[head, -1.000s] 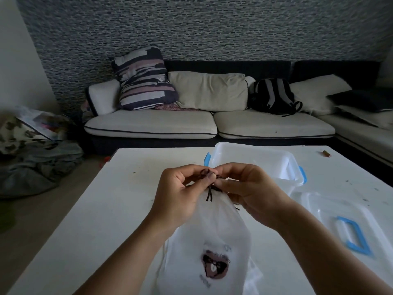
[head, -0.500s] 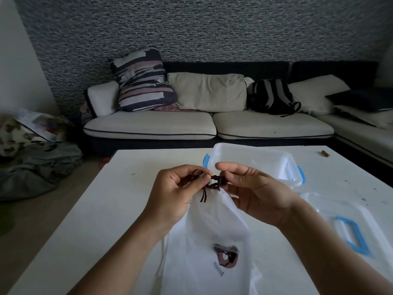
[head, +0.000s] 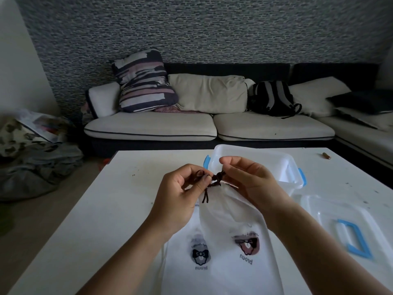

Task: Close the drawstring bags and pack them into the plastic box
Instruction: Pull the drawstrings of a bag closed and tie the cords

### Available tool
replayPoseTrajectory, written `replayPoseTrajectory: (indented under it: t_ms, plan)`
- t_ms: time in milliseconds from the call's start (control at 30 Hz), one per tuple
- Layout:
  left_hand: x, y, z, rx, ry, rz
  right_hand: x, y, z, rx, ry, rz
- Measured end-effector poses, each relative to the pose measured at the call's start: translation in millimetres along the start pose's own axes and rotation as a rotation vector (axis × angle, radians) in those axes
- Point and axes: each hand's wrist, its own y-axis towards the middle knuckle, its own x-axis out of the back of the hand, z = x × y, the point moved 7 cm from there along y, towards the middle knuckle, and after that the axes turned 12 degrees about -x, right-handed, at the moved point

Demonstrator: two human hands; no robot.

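White bench (head: 119, 205) carrying a translucent drawstring bag (head: 229, 211), raised by its gathered neck above the near edge; brown cord (head: 215, 179) knotted at the neck, loose ends hanging. Left hand (head: 180, 194): grip narrow, thumb and forefinger pinching the cord. Right hand (head: 251, 182): fingers curled on the cord's other side at the neck. A second printed bag (head: 187, 252) lies flat beneath. Open plastic box (head: 274, 165), blue latches, just behind the hands; its lid (head: 331, 218) lies to the right.
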Motion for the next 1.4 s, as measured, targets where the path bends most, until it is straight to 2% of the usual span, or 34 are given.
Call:
replayPoseTrajectory:
  t_ms: [167,267,567,833,967,1067,1133,1167,1233,1300,1400]
  plan:
    - [2,0,-1,-0.009,0.030,-0.018,-5,0,-7,-0.067,0.051,0.023]
    - [4,1,-1,-0.036,0.103,0.006,-2,-1,-7,-0.071,0.020,-0.036]
    - [-6,-3,12,0.052,0.176,0.139,3,-8,11,0.157,-0.336,-0.201]
    - [-7,-4,10,0.054,0.177,0.143,4,5,-16,-0.199,0.271,0.046]
    - [-8,-3,6,0.035,0.169,0.150,0,6,-19,-0.254,0.459,0.172]
    - [-8,-2,3,0.010,0.191,0.143,-3,5,-17,-0.272,0.509,0.283]
    - [-6,-2,3,0.014,0.187,0.141,-3,2,-13,-0.263,0.416,0.295]
    - [-6,-2,4,0.024,0.190,0.145,-3,0,-9,-0.241,0.296,0.281]
    - [-4,-2,8,0.044,0.208,0.160,-6,-4,-3,-0.162,-0.069,0.248]
    - [-5,-3,12,0.077,0.200,0.182,-9,-6,2,-0.067,-0.472,0.135]
    - [-7,-8,16,0.143,0.179,0.204,-13,-7,7,0.055,-0.860,-0.011]
